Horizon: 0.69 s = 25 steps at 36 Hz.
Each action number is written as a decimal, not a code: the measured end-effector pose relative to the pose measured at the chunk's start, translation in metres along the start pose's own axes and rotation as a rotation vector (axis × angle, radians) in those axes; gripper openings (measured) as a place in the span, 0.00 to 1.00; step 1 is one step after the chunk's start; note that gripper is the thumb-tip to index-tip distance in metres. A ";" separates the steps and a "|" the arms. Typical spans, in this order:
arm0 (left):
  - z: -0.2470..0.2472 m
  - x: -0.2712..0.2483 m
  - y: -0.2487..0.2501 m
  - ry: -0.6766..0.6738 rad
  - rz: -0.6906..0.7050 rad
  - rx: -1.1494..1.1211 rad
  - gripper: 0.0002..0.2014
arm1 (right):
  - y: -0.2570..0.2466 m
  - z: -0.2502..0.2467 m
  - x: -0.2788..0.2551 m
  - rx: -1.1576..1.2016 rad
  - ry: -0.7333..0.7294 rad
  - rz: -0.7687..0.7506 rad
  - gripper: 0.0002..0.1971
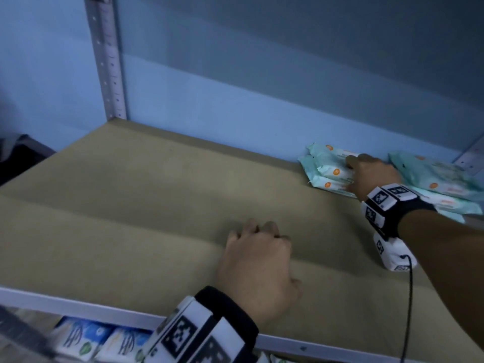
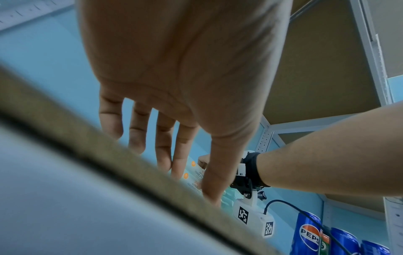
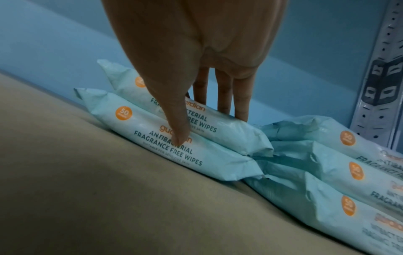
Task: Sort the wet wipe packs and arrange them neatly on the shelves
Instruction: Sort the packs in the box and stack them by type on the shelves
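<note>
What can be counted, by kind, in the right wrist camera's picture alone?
Wipe packs: 5 (2 under the fingers, 3 in the pile beside them)
Right hand: 1
Total: 6
The hand may hide more packs.

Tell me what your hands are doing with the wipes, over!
Right hand on the left stack of antibacterial wipe packs, thumb and fingers pressing. Left hand holds nothing, over the shelf board. Second stack to the right. Nothing in the way.
</note>
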<state>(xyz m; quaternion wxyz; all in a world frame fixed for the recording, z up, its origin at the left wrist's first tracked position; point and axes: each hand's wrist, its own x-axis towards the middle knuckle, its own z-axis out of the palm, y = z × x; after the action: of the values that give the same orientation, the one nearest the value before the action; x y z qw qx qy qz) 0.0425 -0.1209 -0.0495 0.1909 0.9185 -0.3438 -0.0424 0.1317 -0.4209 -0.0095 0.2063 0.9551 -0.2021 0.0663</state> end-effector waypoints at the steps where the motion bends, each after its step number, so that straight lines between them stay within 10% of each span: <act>1: 0.000 0.000 0.000 -0.003 -0.003 -0.001 0.22 | 0.000 0.000 -0.001 0.006 -0.001 0.000 0.19; 11: -0.001 -0.001 0.003 -0.042 -0.036 -0.025 0.23 | 0.004 -0.012 -0.022 0.022 -0.164 -0.003 0.39; 25: 0.005 -0.026 0.028 0.020 -0.061 0.052 0.20 | 0.034 -0.043 -0.152 0.220 -0.227 -0.077 0.38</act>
<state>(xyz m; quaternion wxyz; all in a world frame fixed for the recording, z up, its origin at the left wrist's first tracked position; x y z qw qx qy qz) 0.0042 -0.1248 -0.0452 0.1691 0.9335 -0.3147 -0.0303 -0.0221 -0.3761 0.0104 0.0788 0.9804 -0.1786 -0.0282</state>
